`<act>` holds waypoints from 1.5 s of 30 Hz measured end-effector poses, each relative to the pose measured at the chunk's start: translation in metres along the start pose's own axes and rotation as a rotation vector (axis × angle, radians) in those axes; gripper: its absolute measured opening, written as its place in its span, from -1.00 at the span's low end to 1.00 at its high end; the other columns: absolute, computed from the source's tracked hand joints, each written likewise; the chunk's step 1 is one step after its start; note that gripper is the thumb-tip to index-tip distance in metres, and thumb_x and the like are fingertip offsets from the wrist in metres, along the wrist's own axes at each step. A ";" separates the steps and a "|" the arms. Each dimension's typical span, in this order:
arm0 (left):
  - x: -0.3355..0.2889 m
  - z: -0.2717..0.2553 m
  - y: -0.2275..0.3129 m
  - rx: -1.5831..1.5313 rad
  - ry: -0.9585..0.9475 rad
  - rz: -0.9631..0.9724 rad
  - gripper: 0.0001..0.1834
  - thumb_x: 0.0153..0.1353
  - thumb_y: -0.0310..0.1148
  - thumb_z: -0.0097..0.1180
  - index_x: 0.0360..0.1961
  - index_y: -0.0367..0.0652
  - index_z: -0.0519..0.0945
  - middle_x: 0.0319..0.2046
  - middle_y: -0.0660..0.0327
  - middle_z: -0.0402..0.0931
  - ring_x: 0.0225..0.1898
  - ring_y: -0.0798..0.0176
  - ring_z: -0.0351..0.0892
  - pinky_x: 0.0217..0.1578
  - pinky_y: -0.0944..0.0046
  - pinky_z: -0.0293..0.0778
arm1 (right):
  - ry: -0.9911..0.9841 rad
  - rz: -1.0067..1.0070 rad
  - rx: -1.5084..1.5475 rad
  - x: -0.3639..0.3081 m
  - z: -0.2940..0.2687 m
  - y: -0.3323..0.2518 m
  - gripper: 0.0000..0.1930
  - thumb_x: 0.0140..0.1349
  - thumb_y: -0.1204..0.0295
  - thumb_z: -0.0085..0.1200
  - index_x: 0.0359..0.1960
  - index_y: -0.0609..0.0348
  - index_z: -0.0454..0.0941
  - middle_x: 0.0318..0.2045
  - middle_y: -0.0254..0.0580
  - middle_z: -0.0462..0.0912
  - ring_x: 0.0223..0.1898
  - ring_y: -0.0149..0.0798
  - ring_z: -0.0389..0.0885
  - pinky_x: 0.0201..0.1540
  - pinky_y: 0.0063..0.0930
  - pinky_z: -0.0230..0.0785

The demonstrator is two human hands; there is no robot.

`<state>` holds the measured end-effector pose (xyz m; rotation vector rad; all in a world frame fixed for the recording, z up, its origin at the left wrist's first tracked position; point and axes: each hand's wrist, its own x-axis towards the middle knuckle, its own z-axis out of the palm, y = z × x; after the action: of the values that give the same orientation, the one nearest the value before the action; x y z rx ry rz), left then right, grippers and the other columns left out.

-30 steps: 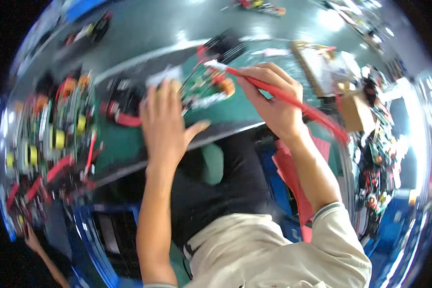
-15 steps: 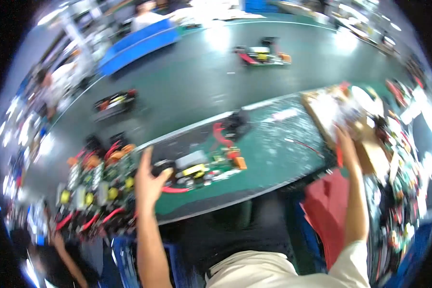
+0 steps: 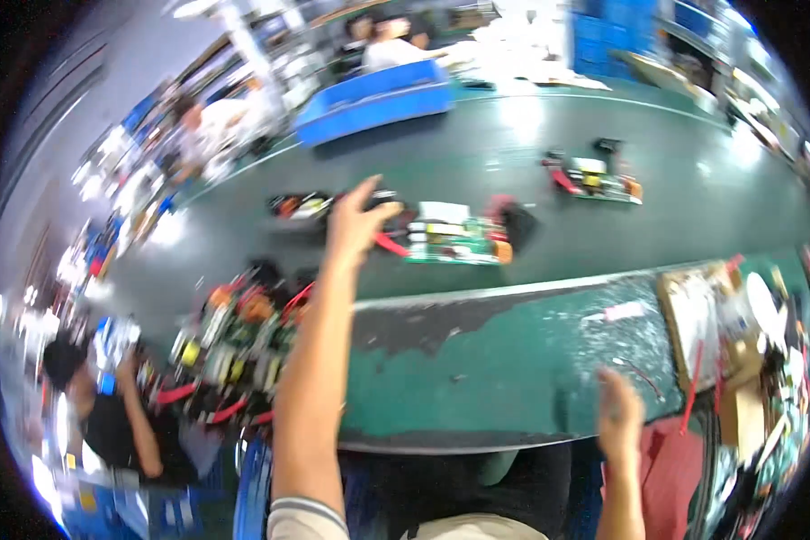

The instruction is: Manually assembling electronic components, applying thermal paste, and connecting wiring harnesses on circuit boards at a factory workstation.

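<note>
My left hand (image 3: 355, 225) reaches over the far dark-green surface, thumb and forefinger around the black part at the left end of a green circuit board (image 3: 450, 247). That board carries a pale block, yellow parts, an orange part and red and black wires. Some of my fingers on it are hidden. My right hand (image 3: 619, 414) hovers by the near edge of the green work table (image 3: 477, 378), slightly blurred, with its fingers stretched out and nothing visible in them. A thin red wire (image 3: 643, 373) lies just beyond it.
Several similar boards (image 3: 234, 351) crowd the left, others (image 3: 598, 180) sit on the far surface (image 3: 405, 162). A blue bin (image 3: 378, 103) stands behind. At right are a cardboard box (image 3: 742, 418), a white roll (image 3: 759, 301) and red cloth (image 3: 666, 468). A person (image 3: 135, 414) is at lower left.
The circuit board has moved from the near work table onto the far surface, along with my left hand. My right hand has come back from the cardboard box towards the table's near edge. The view has shifted.
</note>
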<state>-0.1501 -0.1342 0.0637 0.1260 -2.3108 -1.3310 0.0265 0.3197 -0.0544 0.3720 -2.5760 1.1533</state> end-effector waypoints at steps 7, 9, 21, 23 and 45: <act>0.110 -0.039 -0.098 0.720 -0.015 -0.020 -0.24 -0.02 -0.17 0.42 0.26 -0.07 0.50 0.05 -0.06 0.60 0.07 -0.03 0.60 0.14 0.11 0.44 | -0.154 -0.073 0.170 0.021 0.056 -0.027 -0.62 0.20 0.63 0.08 0.09 0.21 0.53 0.09 0.02 0.60 0.05 0.08 0.60 0.07 -0.19 0.49; 0.122 0.035 -0.071 1.211 0.137 0.022 -0.12 -0.04 0.13 0.37 0.31 0.01 0.44 0.05 -0.03 0.57 0.08 -0.09 0.56 0.10 0.02 0.46 | -0.141 -0.038 0.137 0.021 0.050 -0.015 -0.61 0.17 0.61 0.12 0.09 0.23 0.52 0.08 -0.02 0.61 0.01 0.02 0.62 0.02 -0.22 0.50; 0.165 0.316 -0.027 0.389 -0.195 -0.090 -0.17 -0.15 -0.07 0.46 0.17 -0.19 0.46 0.00 -0.08 0.61 0.05 -0.07 0.61 0.02 0.05 0.51 | -0.190 0.071 0.303 0.031 0.048 -0.027 -0.69 0.39 0.47 0.03 0.12 0.26 0.49 0.08 -0.03 0.62 0.05 -0.05 0.63 0.12 -0.19 0.44; 0.158 0.305 -0.021 0.414 -0.243 -0.159 -0.32 -0.11 -0.13 0.42 0.11 -0.04 0.55 -0.01 0.06 0.65 0.04 -0.02 0.62 0.02 0.06 0.52 | -0.354 0.341 0.599 0.032 0.052 -0.029 -0.57 0.24 0.55 0.19 0.17 0.25 0.49 0.11 -0.04 0.61 0.02 -0.08 0.66 0.04 -0.33 0.52; -0.034 0.005 0.196 -0.195 -0.395 0.385 -0.40 0.01 -0.37 0.40 0.14 -0.22 0.59 -0.06 0.23 0.63 -0.07 0.39 0.55 0.05 0.36 0.42 | -1.307 1.248 2.222 -0.100 0.071 -0.265 -0.72 0.35 0.54 0.03 0.07 0.30 0.54 0.03 0.00 0.64 0.03 -0.04 0.63 0.12 -0.22 0.43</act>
<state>-0.0929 -0.0167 0.2139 -0.6654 -2.3287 -1.4584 0.2002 0.1062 0.0438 0.1687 -0.1406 -1.6953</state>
